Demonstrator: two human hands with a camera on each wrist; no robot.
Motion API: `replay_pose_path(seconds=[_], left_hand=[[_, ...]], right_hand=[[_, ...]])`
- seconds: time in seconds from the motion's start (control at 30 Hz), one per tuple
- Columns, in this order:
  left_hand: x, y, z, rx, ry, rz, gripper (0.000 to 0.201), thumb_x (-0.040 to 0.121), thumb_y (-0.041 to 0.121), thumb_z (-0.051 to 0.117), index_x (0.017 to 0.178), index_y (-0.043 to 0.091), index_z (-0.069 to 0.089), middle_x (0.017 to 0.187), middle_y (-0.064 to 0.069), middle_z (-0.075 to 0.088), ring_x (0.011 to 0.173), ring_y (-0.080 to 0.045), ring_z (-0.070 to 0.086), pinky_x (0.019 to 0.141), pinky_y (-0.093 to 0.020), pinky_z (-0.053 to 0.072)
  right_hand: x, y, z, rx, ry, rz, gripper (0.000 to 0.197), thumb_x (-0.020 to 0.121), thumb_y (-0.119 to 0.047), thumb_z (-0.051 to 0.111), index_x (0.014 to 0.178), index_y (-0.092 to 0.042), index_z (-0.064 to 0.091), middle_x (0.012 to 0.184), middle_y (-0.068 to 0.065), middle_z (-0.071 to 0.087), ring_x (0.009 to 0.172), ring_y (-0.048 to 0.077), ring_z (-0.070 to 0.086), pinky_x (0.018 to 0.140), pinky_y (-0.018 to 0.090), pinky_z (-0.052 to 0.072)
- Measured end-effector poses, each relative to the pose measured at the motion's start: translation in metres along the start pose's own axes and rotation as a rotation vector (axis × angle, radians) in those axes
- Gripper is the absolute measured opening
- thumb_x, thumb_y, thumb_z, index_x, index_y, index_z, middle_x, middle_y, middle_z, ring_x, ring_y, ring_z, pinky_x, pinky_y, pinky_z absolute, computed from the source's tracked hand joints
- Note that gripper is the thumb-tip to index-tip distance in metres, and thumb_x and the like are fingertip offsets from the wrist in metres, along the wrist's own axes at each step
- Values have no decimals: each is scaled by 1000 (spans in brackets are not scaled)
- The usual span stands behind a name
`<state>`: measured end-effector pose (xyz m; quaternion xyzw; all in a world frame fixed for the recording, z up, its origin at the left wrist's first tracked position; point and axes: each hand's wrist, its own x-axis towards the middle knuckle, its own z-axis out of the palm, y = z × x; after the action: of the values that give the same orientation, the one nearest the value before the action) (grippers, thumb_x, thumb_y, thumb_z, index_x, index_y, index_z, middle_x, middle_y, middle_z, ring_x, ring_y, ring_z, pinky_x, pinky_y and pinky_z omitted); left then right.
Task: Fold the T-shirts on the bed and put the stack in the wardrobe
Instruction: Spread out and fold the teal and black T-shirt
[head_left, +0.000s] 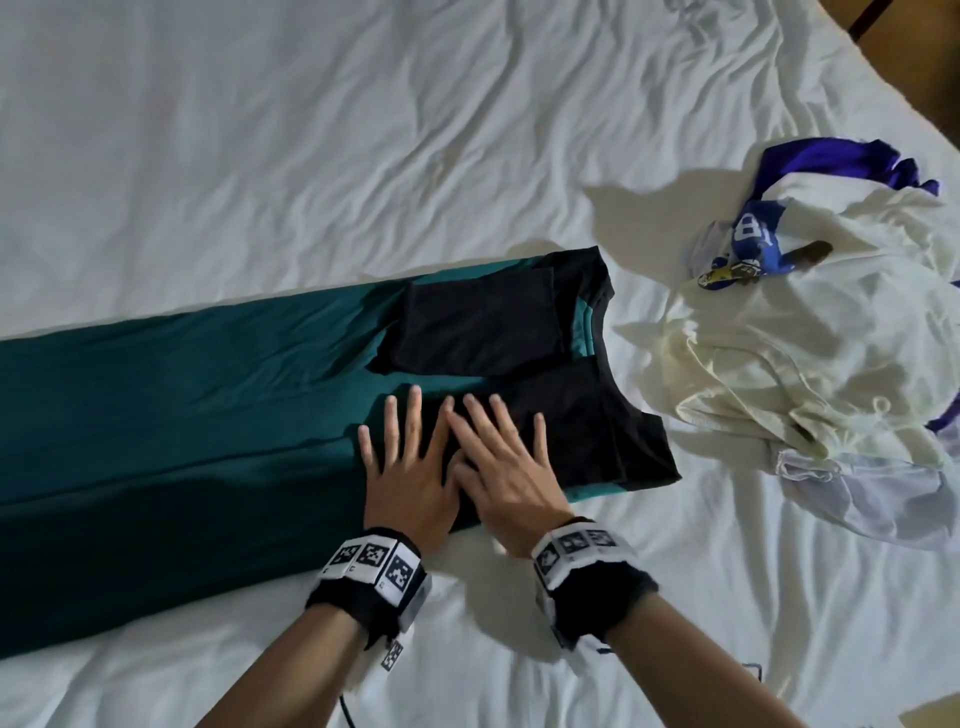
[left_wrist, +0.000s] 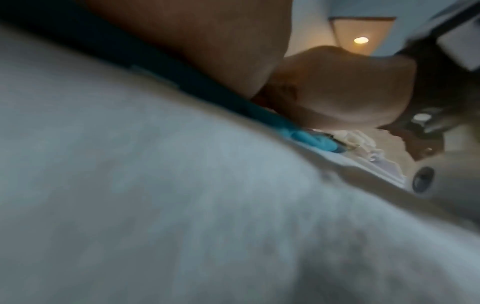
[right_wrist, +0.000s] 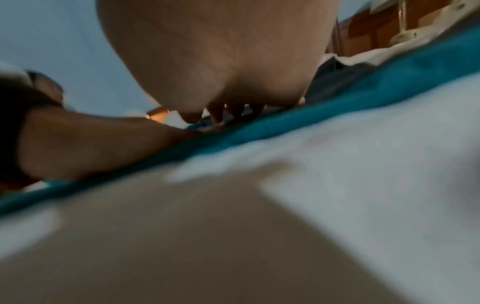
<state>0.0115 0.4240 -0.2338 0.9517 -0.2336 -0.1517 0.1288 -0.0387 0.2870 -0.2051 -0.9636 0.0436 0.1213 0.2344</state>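
Observation:
A teal T-shirt (head_left: 182, 405) with black sleeves and a black collar lies lengthwise across the white bed (head_left: 311, 130), both sides folded inward, one black sleeve (head_left: 478, 322) lying flat on top. My left hand (head_left: 410, 467) and right hand (head_left: 498, 462) press flat on the shirt near its collar end, fingers straight and spread, the right partly over the left. The wrist views are blurred. The teal shirt edge (left_wrist: 298, 131) runs beside my left hand (left_wrist: 182, 37). In the right wrist view my right hand (right_wrist: 221, 61) rests on the teal cloth (right_wrist: 363, 98).
A crumpled heap of cream, white and blue-purple T-shirts (head_left: 810, 322) lies on the bed to the right of the teal one. Wrinkled bare sheet spreads beyond it. The bed's rounded corner and a wooden floor (head_left: 914, 47) show at the upper right.

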Motion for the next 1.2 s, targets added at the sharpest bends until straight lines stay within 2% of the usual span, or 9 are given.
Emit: replay_pose_path(seconds=[0.17, 0.23, 0.37, 0.47, 0.7, 0.8, 0.97, 1.1, 1.2], left_hand=[[2, -6, -3, -25, -99, -44, 64, 88, 64, 2, 147, 47, -17, 159, 3, -27, 145, -20, -28, 113, -52, -21], [3, -6, -14, -127, -106, -28, 66, 87, 63, 4, 149, 47, -13, 161, 3, -22, 146, -17, -25, 116, -51, -17], [16, -38, -49, -144, 235, -7, 59, 87, 39, 47, 144, 21, 44, 154, -11, 36, 145, -29, 27, 114, -59, 24], [37, -88, -70, 53, 196, -83, 74, 77, 25, 64, 146, 16, 40, 158, -12, 27, 148, -32, 17, 114, -61, 15], [54, -145, -77, 204, 84, -18, 82, 80, 7, 58, 153, 28, 27, 160, -3, 23, 147, -28, 21, 113, -55, 25], [54, -157, -83, 164, 111, -17, 88, 76, -9, 50, 154, 23, 23, 161, -1, 21, 149, -27, 16, 116, -48, 22], [43, -170, -84, 172, 314, 139, 73, 68, -11, 34, 138, 3, 51, 143, -12, 51, 137, -38, 40, 109, -53, 35], [28, -175, -73, 248, 209, 99, 93, 60, -12, 64, 147, 8, 38, 153, -12, 37, 142, -32, 32, 110, -56, 31], [24, -192, -81, 244, 152, -79, 99, 66, -1, 65, 154, 18, 23, 161, -9, 18, 149, -28, 13, 115, -56, 16]], right_hand=[[-18, 36, 7, -86, 129, 648, 68, 94, -62, 9, 154, -33, -4, 160, -6, -20, 146, 15, -21, 113, 61, -11], [-20, 35, -5, -18, 156, 799, 74, 93, -64, 11, 154, -28, -9, 158, 1, -28, 144, 21, -28, 110, 67, -10], [16, 14, -24, -60, 344, 319, 68, 92, -51, 36, 152, -23, 22, 163, 4, 4, 149, 29, -9, 112, 56, -17], [65, 1, -27, -107, 235, -15, 53, 88, -33, 50, 139, -17, 48, 155, 3, 33, 148, 26, 17, 115, 63, 11], [115, 7, -39, -321, -31, -43, 69, 95, -9, 42, 154, -22, 10, 162, -5, 2, 149, 20, -1, 118, 54, 10], [113, 19, -56, -308, -28, -87, 68, 91, 2, 38, 153, -22, 21, 162, -3, 11, 149, 21, 6, 118, 52, 13], [105, 47, -85, -268, 125, -138, 83, 71, 19, 47, 144, -20, 44, 152, 0, 39, 145, 26, 26, 116, 47, 20], [91, 36, -77, -425, -71, -88, 87, 74, -6, 56, 152, -29, 25, 160, -3, 18, 150, 24, 6, 116, 56, 2], [86, -5, -58, -322, 50, -151, 97, 56, -28, 55, 150, -27, 30, 160, -1, 18, 149, 27, 7, 115, 63, 4]])
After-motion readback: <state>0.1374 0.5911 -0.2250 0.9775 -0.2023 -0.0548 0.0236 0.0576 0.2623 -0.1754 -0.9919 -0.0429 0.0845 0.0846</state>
